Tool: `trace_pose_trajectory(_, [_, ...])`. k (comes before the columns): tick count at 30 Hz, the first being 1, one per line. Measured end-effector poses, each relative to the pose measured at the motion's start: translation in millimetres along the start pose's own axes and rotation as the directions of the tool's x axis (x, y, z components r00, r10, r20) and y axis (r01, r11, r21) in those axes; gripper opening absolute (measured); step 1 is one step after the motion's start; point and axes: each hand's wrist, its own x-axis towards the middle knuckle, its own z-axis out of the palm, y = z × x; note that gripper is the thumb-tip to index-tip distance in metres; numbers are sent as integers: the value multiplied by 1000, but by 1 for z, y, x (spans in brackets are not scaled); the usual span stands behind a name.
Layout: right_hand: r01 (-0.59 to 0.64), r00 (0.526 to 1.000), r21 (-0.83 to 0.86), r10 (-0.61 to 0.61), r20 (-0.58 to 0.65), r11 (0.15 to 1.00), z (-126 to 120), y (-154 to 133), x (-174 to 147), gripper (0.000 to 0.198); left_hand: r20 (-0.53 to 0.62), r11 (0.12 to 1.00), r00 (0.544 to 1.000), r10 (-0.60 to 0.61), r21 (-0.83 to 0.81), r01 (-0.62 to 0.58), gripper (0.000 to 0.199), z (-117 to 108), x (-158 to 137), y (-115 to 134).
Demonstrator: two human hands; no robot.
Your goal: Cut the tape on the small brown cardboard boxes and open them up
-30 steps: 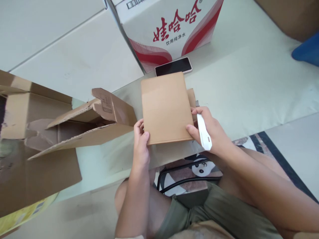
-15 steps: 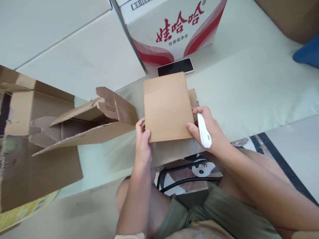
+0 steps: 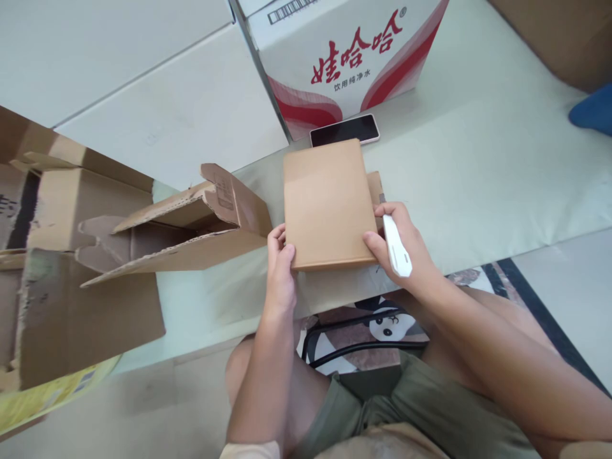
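A small brown cardboard box (image 3: 329, 204) sits in front of me at the near part of the covered table, its plain top face showing. A flap sticks out at its right side. My left hand (image 3: 281, 271) grips the near left edge, thumb on the corner and fingers curled round the side. Against the right edge rests my right hand (image 3: 401, 245), its thumb on the box. In that same hand is a white utility knife (image 3: 396, 248), handle end toward me, its grey tip (image 3: 382, 197) beside the flap.
Beyond the box lies a phone (image 3: 345, 130), in front of a white and red water carton (image 3: 354, 64). An opened narrow carton (image 3: 229, 236) lies to the left, near larger cut cardboard (image 3: 95, 312). Something blue (image 3: 593, 109) shows at the right edge.
The view has turned slightly left, so things appear shifted to the right. Both hands keep their places on the box, and the utility knife stays in my right hand.
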Motion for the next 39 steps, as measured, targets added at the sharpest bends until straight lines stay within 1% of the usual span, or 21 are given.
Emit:
trace_pose_trajectory(6, [-23, 1000, -27, 23, 10, 999, 1, 1, 0, 36, 2, 1000, 1000, 1, -19, -1, 58, 0, 0, 0])
trace_pose_trajectory(11, [14, 999, 21, -13, -29, 1000, 3, 5, 0, 35, -7, 1000, 1000, -2, -23, 2, 56, 0, 1, 0])
trace_pose_trajectory(18, [41, 998, 38, -39, -57, 998, 4, 7, 0, 34, 0, 1000, 1000, 8, -6, -8, 55, 0, 0, 0])
trace_pose_trajectory(26, [-6, 1000, 25, 7, -19, 1000, 3, 4, 0, 35, -17, 1000, 1000, 13, -10, -13, 58, 1, 1, -1])
trace_pose_trajectory(34, [2, 999, 20, -1, -39, 1000, 3, 5, 0, 35, -21, 1000, 1000, 3, -11, -3, 58, 2, 0, 0])
trace_pose_trajectory(39, [-10, 1000, 23, 11, -23, 1000, 2, 3, -1, 34, -25, 1000, 1000, 10, -19, -10, 57, 2, 0, 0])
